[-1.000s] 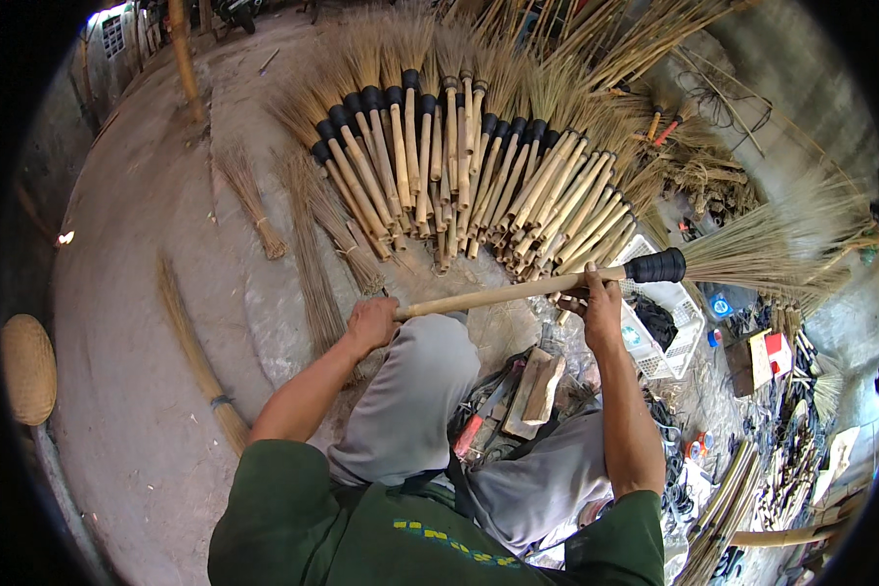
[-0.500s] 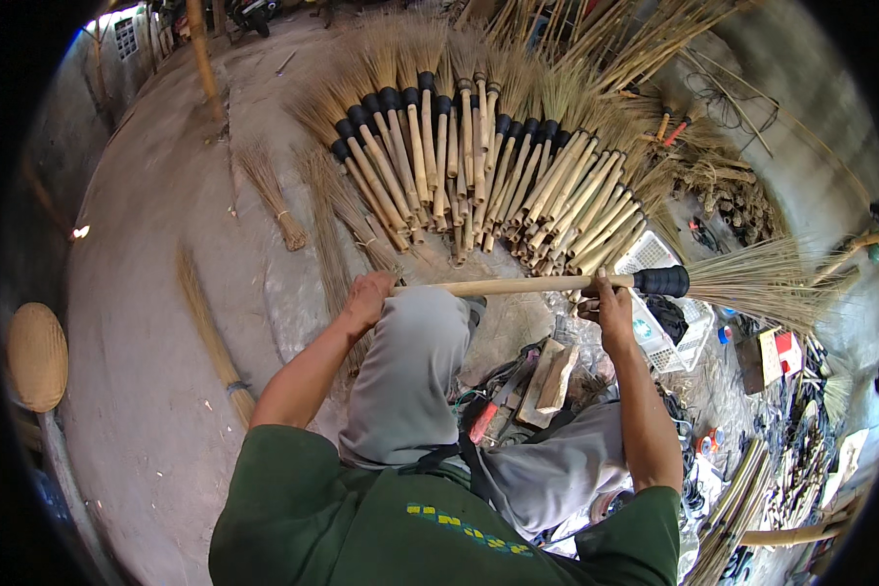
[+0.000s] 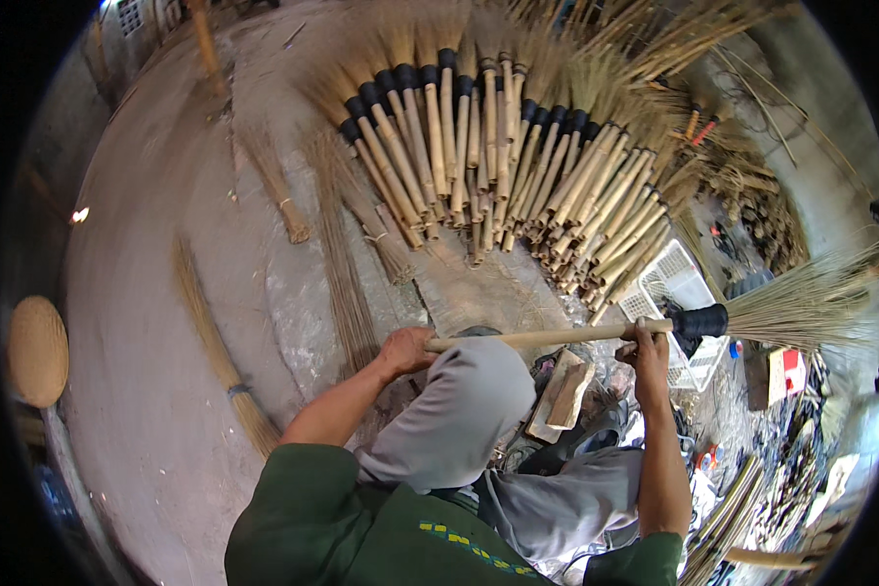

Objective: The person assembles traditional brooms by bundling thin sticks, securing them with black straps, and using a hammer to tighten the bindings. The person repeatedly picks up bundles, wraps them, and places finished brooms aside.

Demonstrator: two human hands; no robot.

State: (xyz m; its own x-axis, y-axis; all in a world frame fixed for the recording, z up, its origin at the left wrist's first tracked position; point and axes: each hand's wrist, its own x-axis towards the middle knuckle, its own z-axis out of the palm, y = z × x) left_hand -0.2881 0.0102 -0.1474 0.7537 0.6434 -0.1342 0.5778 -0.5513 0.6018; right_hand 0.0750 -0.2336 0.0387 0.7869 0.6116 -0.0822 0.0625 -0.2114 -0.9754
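A broom (image 3: 566, 335) with a pale bamboo handle, a black wrapped collar and a fan of thin bristles lies across in front of me, its bristles pointing right. Wrapped round the handle's left end is my left hand (image 3: 407, 352), just beyond my raised knee. My right hand (image 3: 648, 354) grips the handle close to the black collar, its thumb on top and fingers curled below. The handle passes over or against the knee; contact there is hard to make out. Behind it, a fan of similar brooms (image 3: 488, 156) covers the floor.
A white plastic basket (image 3: 689, 278) with dark material stands beneath the broom's collar. Wooden blocks (image 3: 563, 389) lie between my legs. Loose bristle bundles (image 3: 210, 327) rest on the floor at left, near a round woven basket (image 3: 38, 352). Bamboo sticks (image 3: 728, 523) lie at lower right.
Both hands and the broom have shifted right and a little lower in the picture, and the broom tilts up more toward its bristles. My raised knee has swung right too.
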